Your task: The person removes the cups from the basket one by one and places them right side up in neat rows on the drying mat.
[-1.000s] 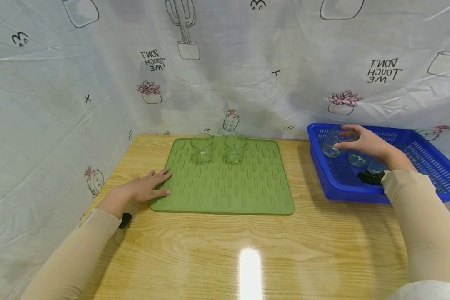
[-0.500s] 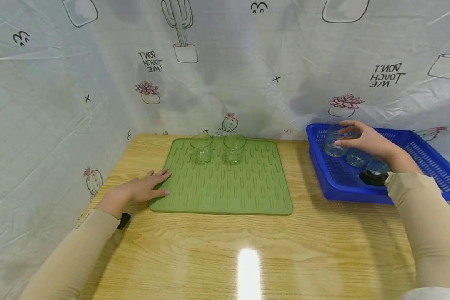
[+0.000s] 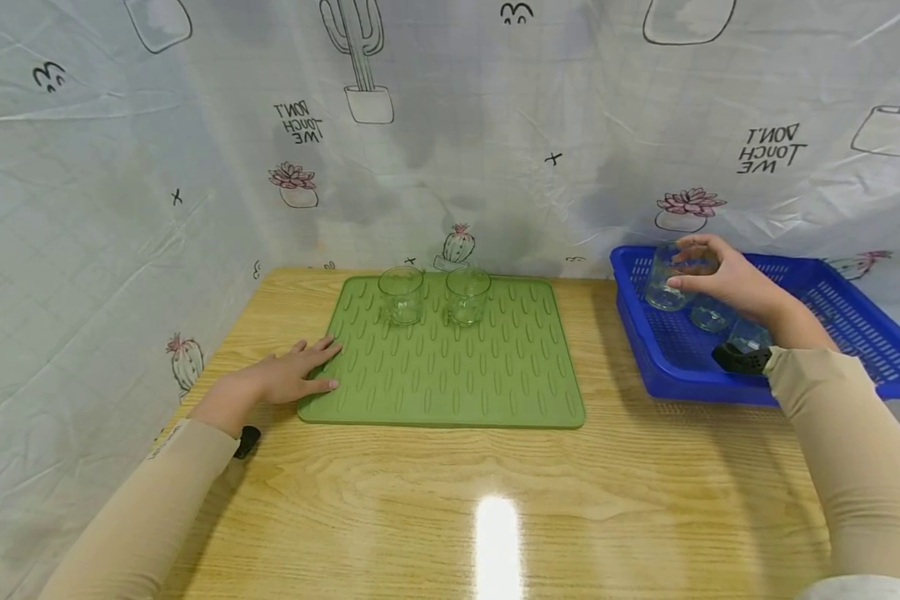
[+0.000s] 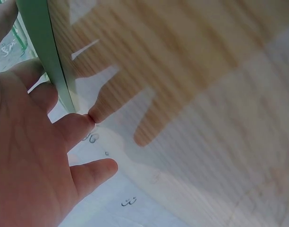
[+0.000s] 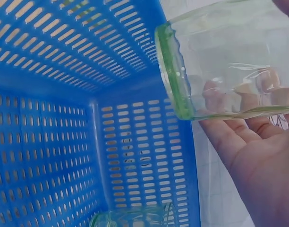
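Observation:
At the back left corner of the blue basket (image 3: 663, 379), my right hand (image 3: 731, 279) holds a clear drinking glass (image 3: 662, 287). In the right wrist view, several fingers (image 5: 229, 137) curve along one side of this glass (image 5: 220, 61), and its thick greenish base points toward the basket. Part of the thumb shows at the top right corner. My left hand (image 3: 288, 375) lies spread at the left edge of the green ribbed mat (image 3: 457, 375), its fingertips on the mat. Two more clear glasses (image 3: 402, 298) stand side by side at the back of the mat.
Several other glasses (image 3: 712, 315) sit in the basket beneath and beside my right wrist. The wooden table (image 3: 390, 500) extends in front of the mat. A white printed curtain (image 3: 555, 100) hangs close behind the mat and basket and along the left side.
My right hand and the glass it holds have risen slightly, and the glass stands straighter than before. The left hand stays in place on the mat's edge.

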{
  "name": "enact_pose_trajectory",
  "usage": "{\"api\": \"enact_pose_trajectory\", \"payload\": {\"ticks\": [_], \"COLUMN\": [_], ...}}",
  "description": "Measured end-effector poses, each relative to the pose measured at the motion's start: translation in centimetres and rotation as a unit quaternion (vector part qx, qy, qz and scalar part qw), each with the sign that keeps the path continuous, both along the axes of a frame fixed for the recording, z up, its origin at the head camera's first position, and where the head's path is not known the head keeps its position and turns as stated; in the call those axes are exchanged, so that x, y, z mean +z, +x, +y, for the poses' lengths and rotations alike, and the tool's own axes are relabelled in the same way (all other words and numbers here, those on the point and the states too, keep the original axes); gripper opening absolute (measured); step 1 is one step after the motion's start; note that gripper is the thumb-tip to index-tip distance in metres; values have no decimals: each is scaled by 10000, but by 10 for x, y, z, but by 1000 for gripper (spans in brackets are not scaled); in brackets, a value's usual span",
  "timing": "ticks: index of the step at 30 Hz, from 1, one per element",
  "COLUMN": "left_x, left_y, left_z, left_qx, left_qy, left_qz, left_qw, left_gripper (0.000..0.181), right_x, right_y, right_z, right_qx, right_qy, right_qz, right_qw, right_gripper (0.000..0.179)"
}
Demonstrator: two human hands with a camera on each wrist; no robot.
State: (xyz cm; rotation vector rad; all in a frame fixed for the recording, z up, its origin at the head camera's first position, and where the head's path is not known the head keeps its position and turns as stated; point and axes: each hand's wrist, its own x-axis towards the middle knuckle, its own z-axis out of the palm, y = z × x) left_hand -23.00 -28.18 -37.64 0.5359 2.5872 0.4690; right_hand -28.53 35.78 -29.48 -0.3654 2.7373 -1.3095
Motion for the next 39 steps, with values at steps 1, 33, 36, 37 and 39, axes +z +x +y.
{"api": "enact_pose_trajectory", "payload": {"ticks": [1,33,36,37,39], "left_x": [0,-10,-10,-10,-10], "left_y": [0,-3,-2,-2,-2], "left_z": [0,-5,-5,-5,-5], "left_qx": [-3,-42,-46,-45,-36], "left_qy": [10,55,46,47,64], "left_qz": [10,119,114,111,112], "left_qw": [10000,9999,9999,9999,9999], "left_gripper": [83,83,83,83,83], "right_x": [0,11,10,10,10], "right_y": [0,16,17,18,19], "right_z": [-1,-57,-66,-69,-75], "right_qx": [8,805,883,890,916], "right_qy": [-55,-745,-964,-1015,-1177], "right_qz": [41,669,631,610,556], "right_qw": [10000,9917,9894,9890,9873], "right_gripper": [71,51,49,49,49]}}
